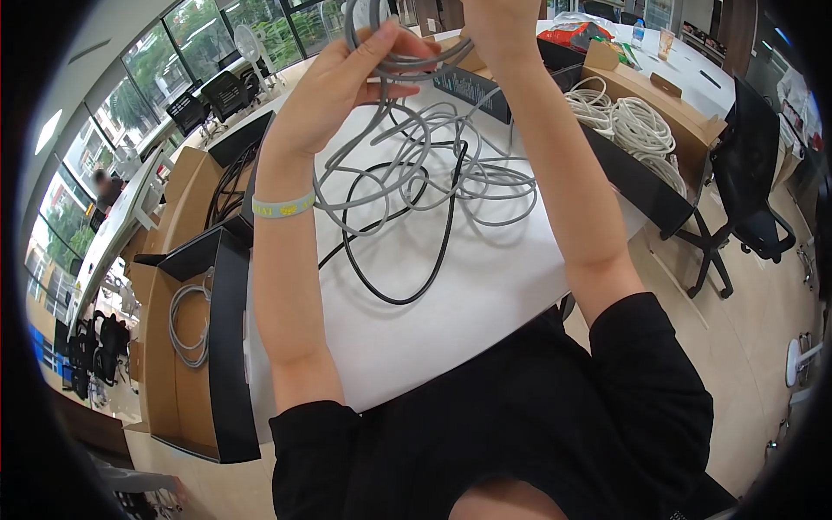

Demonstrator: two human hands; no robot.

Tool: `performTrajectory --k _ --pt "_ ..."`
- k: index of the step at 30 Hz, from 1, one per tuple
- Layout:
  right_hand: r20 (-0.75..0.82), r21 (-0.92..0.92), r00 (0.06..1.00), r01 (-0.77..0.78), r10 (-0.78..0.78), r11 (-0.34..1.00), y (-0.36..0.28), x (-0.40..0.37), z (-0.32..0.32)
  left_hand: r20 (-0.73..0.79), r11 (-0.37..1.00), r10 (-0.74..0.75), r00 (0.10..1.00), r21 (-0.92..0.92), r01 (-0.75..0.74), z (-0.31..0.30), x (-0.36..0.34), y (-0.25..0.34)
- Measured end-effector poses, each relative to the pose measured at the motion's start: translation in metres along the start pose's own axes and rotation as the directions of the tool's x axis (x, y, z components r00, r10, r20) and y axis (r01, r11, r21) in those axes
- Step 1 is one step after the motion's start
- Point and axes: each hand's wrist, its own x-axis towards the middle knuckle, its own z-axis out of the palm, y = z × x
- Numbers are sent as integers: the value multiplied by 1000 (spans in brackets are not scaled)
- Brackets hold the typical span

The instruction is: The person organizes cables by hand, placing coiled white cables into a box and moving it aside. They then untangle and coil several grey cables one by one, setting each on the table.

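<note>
My left hand (351,74) is raised at the top of the view, its fingers closed round several loops of grey cable (425,62). From these loops the cable crosses to my right hand (503,26), which grips it near the top edge; its fingers are mostly turned away and partly cut off. Below both hands, loose grey cable (387,197) lies in a tangle on the white table (451,325). A black cable (448,234) runs through that tangle and forms a wide loop nearer my body.
Left of the table, one open box (227,347) holds a coiled grey cable (176,325); another holds black cables (227,186). On the right, a box (698,130) contains bundles of white cable (641,126). An office chair (750,173) stands beyond it.
</note>
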Motion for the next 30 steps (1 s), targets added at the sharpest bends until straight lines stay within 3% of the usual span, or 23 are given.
performTrajectory --k 2,4,5,6,8,9,10,11,12,13,14,16,17,18,20,21,25,27,28,30 --pt "-1 13 1000 21 -21 1000 1 0 2 -22 1000 21 1000 -7 -21 1 2 1" --pt "-4 52 999 33 -33 998 1 1 3 -110 977 181 977 -98 -192 5 6 5" --pt "0 53 1000 29 -29 998 0 0 3 -222 955 181 958 -192 -225 13 5 6" --pt "41 45 999 -9 7 999 0 -1 3 -226 955 177 958 -194 -223 9 5 3" --pt "82 37 996 -49 45 998 0 0 1 -92 750 290 953 -596 -286 -3 7 -3" --pt "187 44 977 -114 104 992 0 1 -1 -156 663 248 956 -692 -285 3 4 6" --pt "288 43 944 -180 160 983 0 2 -2 -156 664 245 957 -693 -282 0 3 11" --pt "286 43 944 -183 163 982 0 1 -4 -111 652 232 966 -720 -240 -6 1 14" --pt "352 126 899 -323 262 938 -4 2 -5 -65 638 222 973 -745 -195 -11 -1 16" --pt "424 197 837 -458 346 867 -9 3 -6 -94 697 156 983 -695 -177 -13 -3 18" --pt "422 195 837 -458 347 867 -14 4 -7 -92 696 155 984 -696 -175 -14 -5 20" --pt "490 210 777 -545 395 812 -33 5 -7 -148 867 9 989 -492 -81 -15 -11 23" --pt "413 239 782 -588 467 773 -46 0 -2 -199 930 -46 979 -367 -32 -10 -12 25" --pt "414 237 781 -588 468 773 -40 3 -5 -200 929 -45 979 -369 -33 -7 -10 24" --pt "723 -190 522 -479 452 857 -21 8 -14 -205 999 -15 979 47 25 0 -8 23" --pt "705 -179 604 -357 373 917 -21 3 -7 -247 989 13 969 144 23 5 -7 25" --pt "694 -157 639 -314 331 936 -26 8 -11 -157 985 89 984 158 -64 -8 -3 12" --pt "615 -237 741 -152 270 959 -33 10 -15 -329 914 197 923 404 -51 -4 -1 11" --pt "612 -240 743 -153 272 958 -34 12 -16 -326 914 196 925 402 -52 -7 -1 10" --pt "527 -257 831 -41 176 965 -35 16 -20 -435 887 171 884 459 54 -25 -4 9"
